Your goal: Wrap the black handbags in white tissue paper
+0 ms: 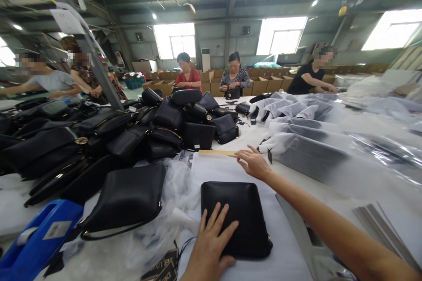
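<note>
A black handbag (244,215) lies flat on white tissue paper (286,250) in front of me. My left hand (212,241) rests on its left part, open, with fingers spread flat. Beyond the bag, my right hand (255,163) reaches to the far edge of the paper, its fingers stretched out and apart. Its fingertips are at the right end of a tan strip (216,153) along that edge; whether they touch it I cannot tell. Another black handbag (128,197) with a thin strap lies on the left, next to crumpled clear plastic (176,180).
A blue tape dispenser (42,237) stands at the lower left, near black printed tags (163,268). Black bags (168,114) are heaped behind. Bags wrapped in white (306,149) line the right. Several people work around the table, with cardboard boxes (263,85) behind.
</note>
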Tool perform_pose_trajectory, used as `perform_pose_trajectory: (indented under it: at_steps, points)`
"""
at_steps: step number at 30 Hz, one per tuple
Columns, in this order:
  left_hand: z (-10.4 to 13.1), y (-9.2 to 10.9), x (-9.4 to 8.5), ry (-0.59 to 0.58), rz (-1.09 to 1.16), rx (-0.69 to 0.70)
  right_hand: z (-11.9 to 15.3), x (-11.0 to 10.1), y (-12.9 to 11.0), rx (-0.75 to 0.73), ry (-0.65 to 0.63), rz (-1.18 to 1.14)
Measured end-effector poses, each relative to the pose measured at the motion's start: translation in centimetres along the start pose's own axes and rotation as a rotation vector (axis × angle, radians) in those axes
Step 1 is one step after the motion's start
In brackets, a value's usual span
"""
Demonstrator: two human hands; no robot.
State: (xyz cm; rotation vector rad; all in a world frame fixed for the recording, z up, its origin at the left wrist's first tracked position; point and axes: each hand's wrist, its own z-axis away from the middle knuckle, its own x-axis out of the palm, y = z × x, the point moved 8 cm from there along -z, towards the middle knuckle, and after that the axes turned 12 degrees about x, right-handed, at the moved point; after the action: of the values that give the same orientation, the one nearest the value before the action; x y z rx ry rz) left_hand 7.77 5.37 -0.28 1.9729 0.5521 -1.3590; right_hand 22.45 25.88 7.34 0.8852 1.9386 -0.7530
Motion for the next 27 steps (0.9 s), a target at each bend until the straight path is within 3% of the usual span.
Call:
perform_pose_trajectory:
  at_steps: [6, 10, 15, 18, 24, 27]
  points:
    - [-0.3, 1.1, -1.0, 0.018, -0.102, 0.008, 2.3, -3.4, -2.0, 0.057, 0.02, -0.079]
    - [-1.0, 1.0, -1.2, 0.015, -0.143, -0.004, 3.2, -4.1, -2.0, 0.1, 0.018, -0.104]
    - [-1.2, 0.8, -0.7, -0.096, -0.222, 0.012, 3.9, -4.2, -2.2, 0.092, 0.001, -0.113]
    - [-0.4, 1.6, 0.1, -0.122, -0.27, 0.03, 4.2, -4.0, -2.1, 0.102, 0.001, -0.107]
    - [2.4, 4.6, 1.5, -0.04, -0.317, 0.061, 5.0, -5.1, -3.0, 0.075, 0.034, -0.148]
    - [2.1, 5.1, -0.6, -0.025, -0.24, 0.085, 6.2, -6.5, -4.0, 0.065, 0.053, -0.174]
